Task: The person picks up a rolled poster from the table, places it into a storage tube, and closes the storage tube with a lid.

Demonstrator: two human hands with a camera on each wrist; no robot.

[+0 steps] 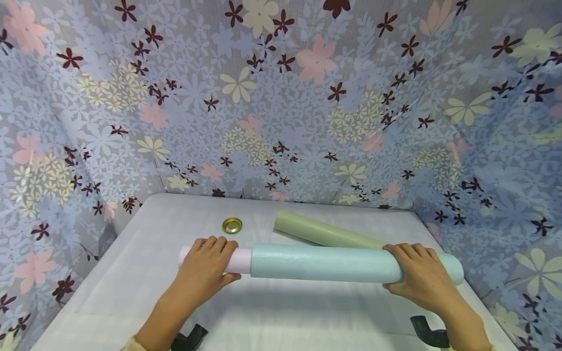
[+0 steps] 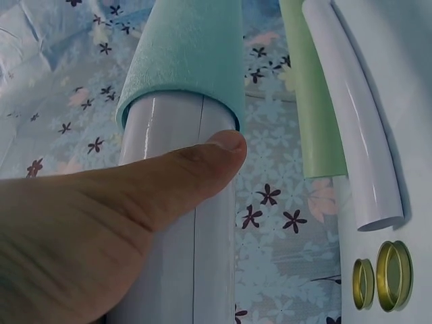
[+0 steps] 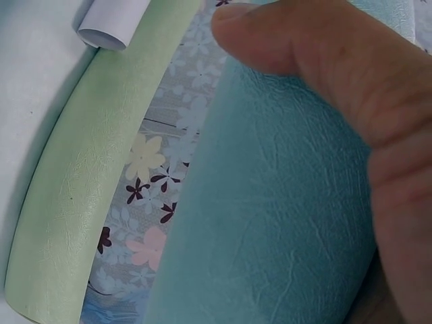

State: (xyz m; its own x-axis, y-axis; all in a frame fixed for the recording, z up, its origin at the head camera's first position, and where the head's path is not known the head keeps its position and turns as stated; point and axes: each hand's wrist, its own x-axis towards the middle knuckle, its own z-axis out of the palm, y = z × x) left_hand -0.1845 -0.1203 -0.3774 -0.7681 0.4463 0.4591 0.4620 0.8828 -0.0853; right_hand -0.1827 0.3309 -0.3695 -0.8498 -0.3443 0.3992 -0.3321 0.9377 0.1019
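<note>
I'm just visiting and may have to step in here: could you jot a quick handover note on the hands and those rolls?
Left hand grips the white inner tube sticking out of the teal roll.
Right hand grips the teal roll near its other end.
The green roll lies behind on the table, with a brass ring nearby.
Done: tube partly out of, or in, the teal roll.
Left: likely sliding it fully; which way is unclear.

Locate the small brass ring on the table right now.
In the head view the brass ring lies on the white table, left of centre, just behind the left hand and left of the green roll.
</note>
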